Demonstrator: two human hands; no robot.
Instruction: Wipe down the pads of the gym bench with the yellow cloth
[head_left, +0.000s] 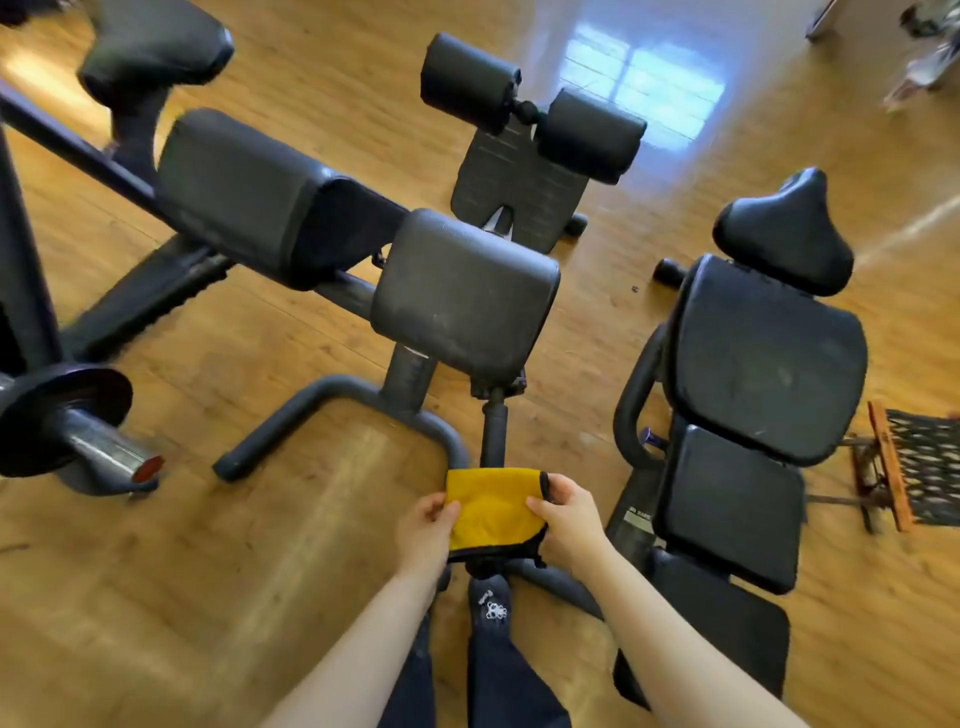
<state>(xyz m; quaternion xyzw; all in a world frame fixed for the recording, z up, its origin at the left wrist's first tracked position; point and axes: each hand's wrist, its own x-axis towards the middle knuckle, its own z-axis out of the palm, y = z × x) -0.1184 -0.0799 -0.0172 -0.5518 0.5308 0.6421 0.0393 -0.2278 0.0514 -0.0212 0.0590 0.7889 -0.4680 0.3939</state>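
Head view, looking down past two bare forearms: the left hand (427, 525) pinches the left edge of the yellow cloth (491, 506) between thumb and curled fingers, and the right hand (566, 512) grips its right edge the same way, thumb on top. The cloth, yellow with a dark border, is held spread between the two hands in the air, above the person's dark trousers (498, 670) and the lower tube of the bench frame (332, 395); it touches no pad. Just beyond the cloth a dark post rises to the nearest pad (462, 296), a squarish black cushion with pale scuffs, well apart from the hands. To its left and a little farther off sits a second, longer pad (244, 192), tilted on the same frame. Farther still are two roller pads (530, 109) over a ribbed foot plate (519, 192). To the right stands a separate bench (763, 353) with several black cushions in a row and a saddle-shaped one at its far end. At the left edge a barbell end (78, 426) carries a dark weight plate. Everything stands on a glossy wooden floor (182, 571), with window light reflected at the top.
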